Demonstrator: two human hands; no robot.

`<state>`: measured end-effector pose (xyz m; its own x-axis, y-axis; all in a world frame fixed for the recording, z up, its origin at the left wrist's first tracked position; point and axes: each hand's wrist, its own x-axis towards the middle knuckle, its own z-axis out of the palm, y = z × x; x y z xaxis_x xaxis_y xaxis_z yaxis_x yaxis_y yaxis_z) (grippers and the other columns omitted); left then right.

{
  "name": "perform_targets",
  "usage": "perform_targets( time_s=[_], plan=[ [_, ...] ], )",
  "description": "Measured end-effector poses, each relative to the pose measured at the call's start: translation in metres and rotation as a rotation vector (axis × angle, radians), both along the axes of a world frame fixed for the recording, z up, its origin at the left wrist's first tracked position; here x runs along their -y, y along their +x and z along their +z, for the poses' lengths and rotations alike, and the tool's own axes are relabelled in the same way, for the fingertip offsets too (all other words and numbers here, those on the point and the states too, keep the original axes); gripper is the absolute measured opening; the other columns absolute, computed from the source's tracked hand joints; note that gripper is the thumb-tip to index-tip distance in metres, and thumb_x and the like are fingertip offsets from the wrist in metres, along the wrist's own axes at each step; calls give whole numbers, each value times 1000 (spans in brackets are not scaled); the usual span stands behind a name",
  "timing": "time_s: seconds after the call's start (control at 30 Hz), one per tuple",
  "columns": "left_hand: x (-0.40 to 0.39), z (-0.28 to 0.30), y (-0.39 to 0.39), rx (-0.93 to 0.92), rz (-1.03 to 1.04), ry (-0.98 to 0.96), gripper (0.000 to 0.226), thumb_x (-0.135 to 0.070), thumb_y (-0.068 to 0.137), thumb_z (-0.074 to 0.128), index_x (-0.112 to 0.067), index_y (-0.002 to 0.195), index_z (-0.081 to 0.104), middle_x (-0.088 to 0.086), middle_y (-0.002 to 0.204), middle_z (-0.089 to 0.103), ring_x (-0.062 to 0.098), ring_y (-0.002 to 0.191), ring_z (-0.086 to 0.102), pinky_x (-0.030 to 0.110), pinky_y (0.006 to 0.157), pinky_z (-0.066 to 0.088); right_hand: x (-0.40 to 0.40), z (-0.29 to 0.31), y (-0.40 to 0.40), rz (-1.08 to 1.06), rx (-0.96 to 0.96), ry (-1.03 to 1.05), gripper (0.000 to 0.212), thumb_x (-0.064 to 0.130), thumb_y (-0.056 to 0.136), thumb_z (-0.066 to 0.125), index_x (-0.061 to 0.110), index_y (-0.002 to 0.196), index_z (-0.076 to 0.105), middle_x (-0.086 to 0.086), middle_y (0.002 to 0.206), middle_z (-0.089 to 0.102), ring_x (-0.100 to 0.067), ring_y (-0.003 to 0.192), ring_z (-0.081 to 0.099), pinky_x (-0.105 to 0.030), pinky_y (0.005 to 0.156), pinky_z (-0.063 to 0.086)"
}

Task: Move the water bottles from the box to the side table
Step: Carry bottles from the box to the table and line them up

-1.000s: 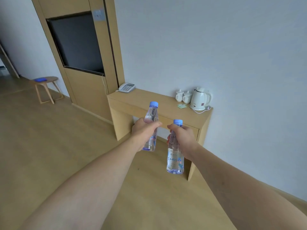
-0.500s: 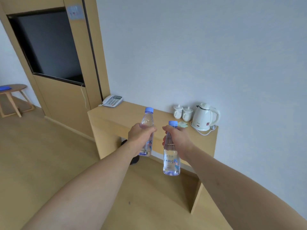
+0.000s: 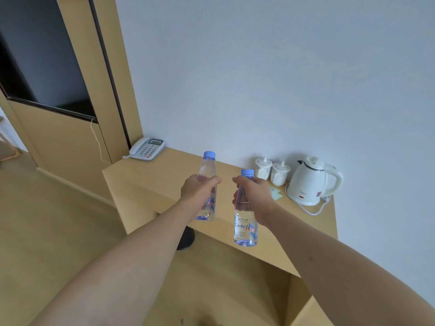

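Two water bottles, upright for setting down: left hand (image 3: 199, 189) grasps the left bottle (image 3: 207, 187), right hand (image 3: 255, 194) the right bottle (image 3: 245, 222), above the side table (image 3: 150, 180) front edge.

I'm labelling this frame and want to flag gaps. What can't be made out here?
Head view only:
- Box: out of frame.
- Left bottle: label mostly hidden by the left hand.
- Right bottle: neck covered by the right hand; label text too blurred to read.
- Dark object under the table: blocked by the left forearm.
- Green paper: partly behind the right hand, print too small.
- Phone: display too small.
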<state>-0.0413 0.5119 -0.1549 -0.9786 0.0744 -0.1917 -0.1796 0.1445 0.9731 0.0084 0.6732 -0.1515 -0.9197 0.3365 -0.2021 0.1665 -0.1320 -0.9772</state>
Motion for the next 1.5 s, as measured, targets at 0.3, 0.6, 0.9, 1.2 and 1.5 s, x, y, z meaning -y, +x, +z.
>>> perform_targets(
  time_s=[0.3, 0.6, 0.9, 1.2, 1.5],
  plan=[
    [-34, -7, -149, 56, 3, -23, 64, -75, 66, 69, -19, 97, 70, 6, 89, 77, 26, 72, 72, 44, 77, 62, -33, -7, -162, 10, -1, -8, 20, 24, 86, 74, 8, 88, 63, -7, 60, 64, -24, 51, 63, -34, 53, 58],
    [-75, -22, -259, 138, -131, -33, 46, -69, 81, 63, -31, 108, 60, 9, 97, 75, 25, 73, 72, 36, 64, 57, -72, -26, -259, -42, 36, 7, 24, 29, 88, 76, 10, 88, 62, -10, 66, 62, -20, 53, 62, -29, 52, 56],
    [-118, -61, -360, 186, -389, -30, 38, -49, 87, 76, -22, 112, 63, 5, 110, 74, 23, 88, 74, 43, 79, 60, -113, -64, -326, -149, 113, 188, 31, 46, 90, 70, 16, 92, 63, -1, 84, 66, -17, 75, 60, -32, 73, 50],
    [-161, -79, -441, 139, -634, -266, 31, -36, 91, 74, -29, 119, 63, -8, 121, 65, 19, 113, 62, 49, 93, 56, -146, -81, -373, -246, 362, 564, 46, 51, 90, 69, 8, 105, 65, -14, 107, 69, -30, 99, 65, -44, 90, 54],
    [-186, -113, -470, -5, -708, -378, 50, -17, 89, 78, -20, 136, 61, -2, 129, 61, 21, 116, 60, 34, 99, 51, -164, -89, -394, -390, 451, 759, 33, 30, 77, 86, 10, 82, 61, 2, 72, 55, -20, 71, 52, -27, 52, 34]
  ],
)
